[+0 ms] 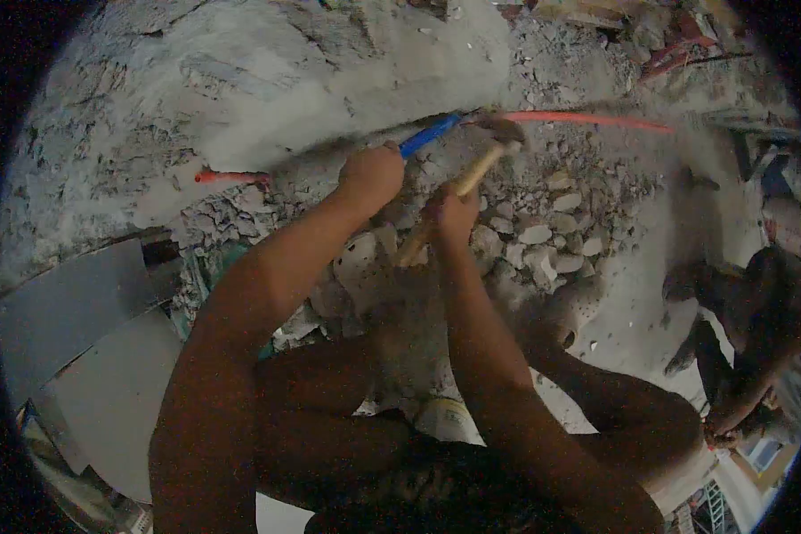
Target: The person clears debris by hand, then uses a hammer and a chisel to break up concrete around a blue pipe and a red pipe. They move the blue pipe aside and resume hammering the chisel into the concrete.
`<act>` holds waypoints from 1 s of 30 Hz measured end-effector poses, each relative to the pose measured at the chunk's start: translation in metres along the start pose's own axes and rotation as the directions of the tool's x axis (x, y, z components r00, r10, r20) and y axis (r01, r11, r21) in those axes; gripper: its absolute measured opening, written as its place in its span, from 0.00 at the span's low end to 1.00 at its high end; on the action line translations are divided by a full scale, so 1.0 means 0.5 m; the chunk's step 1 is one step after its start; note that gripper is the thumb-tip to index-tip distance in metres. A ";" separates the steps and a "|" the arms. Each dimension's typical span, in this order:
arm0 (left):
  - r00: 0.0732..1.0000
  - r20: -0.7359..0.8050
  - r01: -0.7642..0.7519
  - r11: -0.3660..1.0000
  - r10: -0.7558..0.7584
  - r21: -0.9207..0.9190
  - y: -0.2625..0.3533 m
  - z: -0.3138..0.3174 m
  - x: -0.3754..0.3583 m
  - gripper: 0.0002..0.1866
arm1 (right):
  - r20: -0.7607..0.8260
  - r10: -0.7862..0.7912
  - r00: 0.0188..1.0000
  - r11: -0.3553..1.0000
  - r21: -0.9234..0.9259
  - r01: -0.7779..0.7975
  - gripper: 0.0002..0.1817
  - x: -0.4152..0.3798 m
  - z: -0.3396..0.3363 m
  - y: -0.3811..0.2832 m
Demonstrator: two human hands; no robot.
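My left hand (pixel 374 178) is wrapped round one end of a blue tool (pixel 429 135), whose far end points up and right toward the broken floor. Lower and to the right, my right hand (pixel 454 214) grips the wooden handle of a hammer (pixel 505 133). The dark hammer head is just right of the blue tool's far end. Beyond them an orange-red tube (pixel 587 117) runs to the right along the rubble, and a short orange-red piece (pixel 231 177) shows at the left.
Broken stones (pixel 543 240) lie heaped right of my hands. Grey panels (pixel 80 303) are at the left. Another person (pixel 748 311) is at the right edge. Red and wooden debris (pixel 681 53) lies at the upper right.
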State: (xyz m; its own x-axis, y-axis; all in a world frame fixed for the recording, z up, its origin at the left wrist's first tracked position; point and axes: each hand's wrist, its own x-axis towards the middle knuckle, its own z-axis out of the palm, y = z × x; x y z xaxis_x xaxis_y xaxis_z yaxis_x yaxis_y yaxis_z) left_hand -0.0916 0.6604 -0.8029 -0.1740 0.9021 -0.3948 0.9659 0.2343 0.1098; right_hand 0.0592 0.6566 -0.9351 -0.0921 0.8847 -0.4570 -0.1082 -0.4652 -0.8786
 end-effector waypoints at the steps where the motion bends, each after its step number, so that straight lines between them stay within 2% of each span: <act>1: 1.000 0.001 0.008 1.000 -0.008 -0.002 0.002 -0.002 0.003 0.17 | -0.126 -0.063 0.990 0.988 0.134 0.080 0.05 -0.041 0.007 -0.068; 2: 1.000 -0.004 0.014 0.999 -0.014 -0.052 0.004 0.003 0.003 0.16 | -0.259 -0.099 0.961 0.953 0.252 0.166 0.05 -0.068 0.009 -0.089; 3: 1.000 -0.008 0.020 0.995 -0.021 -0.099 0.001 0.006 0.000 0.16 | -0.253 -0.085 0.964 0.956 0.252 0.151 0.05 -0.076 0.013 -0.078; 5: 0.999 -0.038 -0.012 0.998 0.009 -0.067 -0.004 0.011 0.001 0.18 | -0.396 -0.113 0.911 0.874 0.397 0.281 0.04 -0.065 0.027 -0.076; 6: 0.996 -0.071 -0.054 0.998 0.052 -0.036 -0.003 0.013 0.004 0.20 | -0.374 -0.145 0.916 0.921 0.287 0.263 0.04 -0.042 0.031 -0.034; 8: 0.999 -0.038 -0.031 0.998 0.029 -0.046 0.000 0.010 0.014 0.19 | -0.154 -0.143 0.978 0.990 -0.018 0.142 0.04 0.010 0.021 0.068; 10: 1.000 -0.015 -0.008 0.998 0.008 -0.059 -0.002 0.007 0.030 0.18 | -0.078 -0.076 0.994 0.993 -0.098 0.068 0.05 0.020 -0.004 0.071; 12: 0.991 -0.131 -0.022 1.000 0.019 -0.022 -0.017 0.028 0.015 0.18 | -0.121 0.000 0.993 0.996 -0.086 -0.011 0.06 -0.022 -0.019 -0.007; 14: 0.997 -0.075 0.011 0.998 -0.016 -0.067 -0.003 0.000 0.003 0.18 | -0.240 -0.260 0.935 0.953 0.092 0.289 0.07 -0.051 -0.032 -0.064; 15: 0.999 -0.032 0.033 0.994 -0.037 -0.106 -0.001 -0.010 0.001 0.18 | -0.237 -0.252 0.938 0.955 0.095 0.281 0.07 -0.062 -0.019 -0.083; 17: 0.998 -0.052 0.010 0.994 -0.016 -0.112 -0.009 0.001 0.007 0.18 | -0.385 -0.110 0.916 0.965 0.181 0.192 0.07 -0.081 0.004 -0.126; 18: 0.997 -0.079 -0.023 0.993 0.014 -0.117 -0.009 0.006 0.015 0.17 | -0.365 -0.141 0.920 0.976 0.102 0.190 0.07 -0.044 0.008 -0.055; 20: 0.999 -0.044 -0.005 0.996 0.001 -0.094 -0.008 0.007 0.023 0.17 | -0.152 -0.039 0.988 0.998 -0.049 0.032 0.06 0.016 -0.012 0.063; 22: 0.999 -0.021 0.024 0.997 -0.026 -0.070 -0.004 -0.011 0.036 0.16 | -0.055 0.106 0.993 0.994 0.027 -0.105 0.06 0.002 -0.044 0.023; 23: 0.998 0.044 0.049 0.996 -0.045 -0.073 0.001 -0.020 0.031 0.15 | 0.012 0.144 0.989 0.982 0.124 -0.145 0.06 -0.025 -0.056 -0.031; 24: 0.991 0.121 0.074 0.994 -0.065 -0.074 0.005 -0.023 0.024 0.14 | 0.015 0.155 0.988 0.980 0.123 -0.155 0.06 -0.022 -0.069 -0.033; 25: 0.987 0.141 0.085 0.994 -0.074 -0.075 0.012 -0.024 0.013 0.14 | -0.159 -0.032 0.987 0.996 0.080 0.045 0.07 -0.028 -0.086 -0.028; 27: 0.973 0.166 0.181 0.976 -0.159 -0.122 0.018 -0.042 0.014 0.14 | -0.307 -0.223 0.925 0.971 0.014 0.239 0.07 -0.023 -0.072 -0.014; 30: 0.984 0.156 0.106 0.990 -0.091 -0.088 0.029 -0.054 0.017 0.14 | -0.460 -0.178 0.870 0.975 0.039 0.220 0.06 0.017 -0.041 0.045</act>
State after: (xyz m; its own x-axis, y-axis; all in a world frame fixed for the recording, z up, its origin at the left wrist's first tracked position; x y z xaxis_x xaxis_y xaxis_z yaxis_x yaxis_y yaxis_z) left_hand -0.0844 0.6815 -0.7800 -0.2293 0.8097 -0.5403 0.9214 0.3594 0.1476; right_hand 0.0765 0.6541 -0.9617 0.3948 0.8667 -0.3048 -0.1643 -0.2598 -0.9516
